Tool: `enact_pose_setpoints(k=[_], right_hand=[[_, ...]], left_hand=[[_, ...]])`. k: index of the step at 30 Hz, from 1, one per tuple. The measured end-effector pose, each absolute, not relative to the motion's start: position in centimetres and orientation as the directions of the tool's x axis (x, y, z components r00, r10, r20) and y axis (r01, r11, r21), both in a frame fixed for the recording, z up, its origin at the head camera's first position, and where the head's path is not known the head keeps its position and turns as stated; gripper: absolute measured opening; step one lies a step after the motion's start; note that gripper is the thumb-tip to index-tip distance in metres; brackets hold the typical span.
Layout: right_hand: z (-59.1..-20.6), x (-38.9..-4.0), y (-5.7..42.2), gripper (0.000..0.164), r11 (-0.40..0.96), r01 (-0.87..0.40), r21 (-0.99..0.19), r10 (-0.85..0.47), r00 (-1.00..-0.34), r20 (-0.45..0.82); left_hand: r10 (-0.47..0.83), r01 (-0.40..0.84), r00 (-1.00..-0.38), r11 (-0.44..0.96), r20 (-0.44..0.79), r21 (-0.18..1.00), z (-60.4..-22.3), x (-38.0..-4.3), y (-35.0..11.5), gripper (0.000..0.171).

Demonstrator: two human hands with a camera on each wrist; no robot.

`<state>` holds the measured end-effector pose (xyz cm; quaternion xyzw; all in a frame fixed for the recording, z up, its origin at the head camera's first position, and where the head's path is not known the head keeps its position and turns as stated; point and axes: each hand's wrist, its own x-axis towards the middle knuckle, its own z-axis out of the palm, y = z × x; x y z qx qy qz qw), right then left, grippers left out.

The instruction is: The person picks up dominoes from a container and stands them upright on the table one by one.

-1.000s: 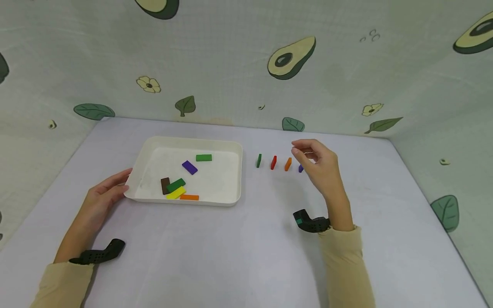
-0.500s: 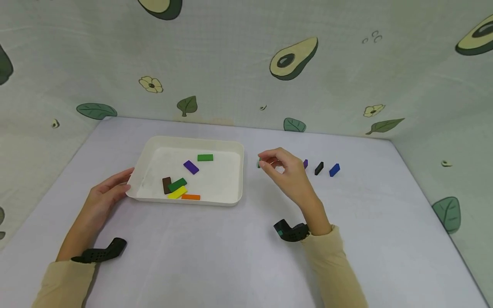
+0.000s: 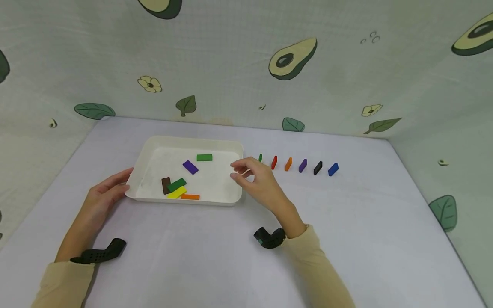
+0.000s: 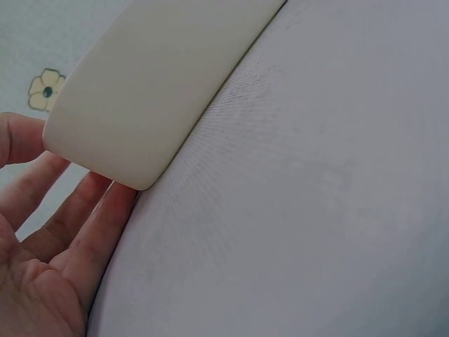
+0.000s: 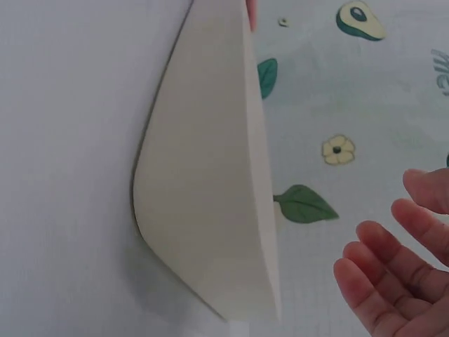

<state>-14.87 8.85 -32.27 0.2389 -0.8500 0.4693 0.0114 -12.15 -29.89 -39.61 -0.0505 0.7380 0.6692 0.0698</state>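
A white tray (image 3: 215,202) lies on the table with several coloured dominoes in it: a green domino (image 3: 204,158), a purple domino (image 3: 190,167), and a brown, green, yellow and orange cluster near its front wall. My left hand (image 3: 102,199) touches the tray's left end, thumb at the front corner, fingers fairly straight along the side. Over the tray's right rim hovers my right hand (image 3: 258,179), fingers loosely bent and nothing visible between them. Right of the tray stands a row of upright dominoes, from a partly hidden green domino (image 3: 260,157) to a blue domino (image 3: 333,169).
Between the row's ends stand red (image 3: 274,162), orange (image 3: 288,164), purple (image 3: 303,165) and black (image 3: 318,167) dominoes. A white cloth covers the table (image 3: 192,252). An avocado-print curtain (image 3: 231,64) hangs behind and at both sides.
My right hand has moved left from above the standing row to the tray's right rim, uncovering the right-hand dominoes. My left hand and the tray have stayed put.
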Motion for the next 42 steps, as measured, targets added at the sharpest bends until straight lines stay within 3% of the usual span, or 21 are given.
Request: enact_pose_setpoints(k=[7,17,36,42], right_hand=[[-33.6,-15.7,5.2,0.034,0.431,-0.319,-0.844,-0.422,-0.898,0.124],[-35.3,-17.0,1.0,0.046,0.489,-0.095,-0.867,-0.337,-0.937,-0.088],[-37.3,-19.0,-2.7,0.036,0.636,0.059,-0.769,-0.155,-0.967,-0.202],[-37.2,-19.1,-3.3,0.036,0.675,0.06,-0.736,-0.155,-0.963,-0.221]], left_hand=[[0.02,-0.165,-0.986,0.072,-0.167,0.984,-39.9,-12.0,-29.8,0.048],[0.044,-0.148,-0.987,0.08,-0.151,0.986,-39.9,-11.9,-29.5,0.05],[0.025,-0.15,-0.988,0.084,-0.153,0.985,-39.6,-12.1,-29.4,0.048],[0.024,-0.136,-0.99,0.061,-0.138,0.989,-39.8,-12.1,-29.7,0.046]])
